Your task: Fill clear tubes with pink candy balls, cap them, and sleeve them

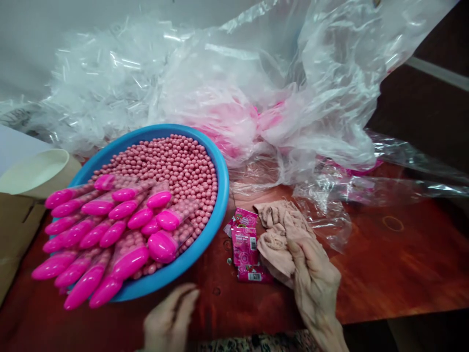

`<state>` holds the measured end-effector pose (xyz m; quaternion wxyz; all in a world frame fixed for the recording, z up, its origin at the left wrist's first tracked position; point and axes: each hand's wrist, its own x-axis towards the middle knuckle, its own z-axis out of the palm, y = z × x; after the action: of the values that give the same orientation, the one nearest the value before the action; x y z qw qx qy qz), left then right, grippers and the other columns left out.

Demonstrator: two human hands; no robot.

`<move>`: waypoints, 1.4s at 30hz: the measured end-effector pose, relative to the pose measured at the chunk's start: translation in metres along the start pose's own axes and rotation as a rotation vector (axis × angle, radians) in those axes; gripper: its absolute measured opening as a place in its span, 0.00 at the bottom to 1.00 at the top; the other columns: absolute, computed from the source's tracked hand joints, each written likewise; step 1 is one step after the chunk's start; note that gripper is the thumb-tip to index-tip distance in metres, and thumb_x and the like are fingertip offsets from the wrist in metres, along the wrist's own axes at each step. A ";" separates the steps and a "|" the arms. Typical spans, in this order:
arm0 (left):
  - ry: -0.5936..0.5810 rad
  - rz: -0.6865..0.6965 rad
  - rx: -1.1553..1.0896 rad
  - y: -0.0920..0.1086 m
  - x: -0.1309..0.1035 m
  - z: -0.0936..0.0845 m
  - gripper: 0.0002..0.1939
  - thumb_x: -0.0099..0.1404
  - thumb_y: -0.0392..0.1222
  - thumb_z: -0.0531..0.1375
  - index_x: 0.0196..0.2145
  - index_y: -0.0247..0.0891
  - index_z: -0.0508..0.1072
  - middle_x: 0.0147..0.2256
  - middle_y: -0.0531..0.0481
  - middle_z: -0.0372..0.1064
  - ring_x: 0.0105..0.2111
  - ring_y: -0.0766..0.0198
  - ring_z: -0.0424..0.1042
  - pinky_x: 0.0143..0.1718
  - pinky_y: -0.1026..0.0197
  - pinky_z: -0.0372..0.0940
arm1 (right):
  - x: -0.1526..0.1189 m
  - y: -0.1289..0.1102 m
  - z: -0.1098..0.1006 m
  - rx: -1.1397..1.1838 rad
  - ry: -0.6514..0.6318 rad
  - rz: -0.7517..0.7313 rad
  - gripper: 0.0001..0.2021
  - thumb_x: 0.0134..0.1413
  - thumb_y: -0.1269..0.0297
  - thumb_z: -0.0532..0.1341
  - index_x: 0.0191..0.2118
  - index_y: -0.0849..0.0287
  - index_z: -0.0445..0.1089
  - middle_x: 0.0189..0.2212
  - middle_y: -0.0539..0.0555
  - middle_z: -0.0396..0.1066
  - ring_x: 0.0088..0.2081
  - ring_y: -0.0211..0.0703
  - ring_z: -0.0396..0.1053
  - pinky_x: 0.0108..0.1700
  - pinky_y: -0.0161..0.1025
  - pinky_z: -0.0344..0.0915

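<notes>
My right hand (313, 278) grips a crumpled beige cloth (284, 234) over the reddish-brown table. Just left of the cloth lie several small pink printed packets (245, 247), partly overlapping. My left hand (171, 318) is near the table's front edge, below the blue basin (222, 195), its fingers curled and blurred; whether they hold anything is hidden. Small pink balls (168, 166) fill the basin. Several clear tubes with bright pink ends (128, 261), filled with such balls, are piled on its left side and jut over the rim.
Behind the basin is a heap of clear plastic pieces (110, 78). A large clear bag (330, 98) with pink items inside stands at the back right. A pale round container (40, 171) and a cardboard box (18, 230) are at the left.
</notes>
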<state>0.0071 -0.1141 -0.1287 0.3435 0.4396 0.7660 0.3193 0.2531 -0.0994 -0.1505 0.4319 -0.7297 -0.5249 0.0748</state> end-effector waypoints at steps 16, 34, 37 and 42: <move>-0.284 0.466 0.178 0.053 0.005 0.077 0.02 0.60 0.39 0.61 0.32 0.40 0.73 0.28 0.48 0.71 0.27 0.58 0.70 0.31 0.60 0.62 | -0.003 0.004 0.006 0.158 0.071 0.128 0.07 0.58 0.62 0.59 0.35 0.58 0.72 0.35 0.54 0.74 0.40 0.45 0.70 0.46 0.45 0.63; -0.135 0.787 0.328 0.034 0.000 0.082 0.14 0.51 0.33 0.67 0.36 0.36 0.71 0.40 0.41 0.70 0.38 0.51 0.72 0.36 0.52 0.70 | -0.005 0.010 0.009 0.172 0.094 0.081 0.04 0.59 0.66 0.59 0.36 0.57 0.71 0.36 0.54 0.73 0.40 0.44 0.69 0.47 0.46 0.62; -0.107 0.951 0.395 0.032 -0.002 0.083 0.07 0.56 0.27 0.61 0.30 0.37 0.72 0.39 0.42 0.68 0.36 0.53 0.71 0.34 0.53 0.70 | -0.004 0.010 0.010 0.161 0.087 0.057 0.04 0.59 0.66 0.59 0.36 0.57 0.71 0.36 0.53 0.73 0.40 0.44 0.69 0.47 0.46 0.62; -0.108 1.034 0.411 0.032 0.006 0.076 0.04 0.59 0.31 0.60 0.32 0.36 0.73 0.39 0.41 0.69 0.37 0.51 0.70 0.34 0.51 0.70 | -0.003 0.009 0.010 0.133 0.089 0.017 0.05 0.59 0.67 0.58 0.38 0.55 0.72 0.36 0.53 0.74 0.41 0.45 0.69 0.48 0.46 0.61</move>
<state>0.0808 -0.0812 -0.1480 0.0881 0.8318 0.4785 0.2672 0.2522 -0.0974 -0.1637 0.5015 -0.7065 -0.4928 0.0807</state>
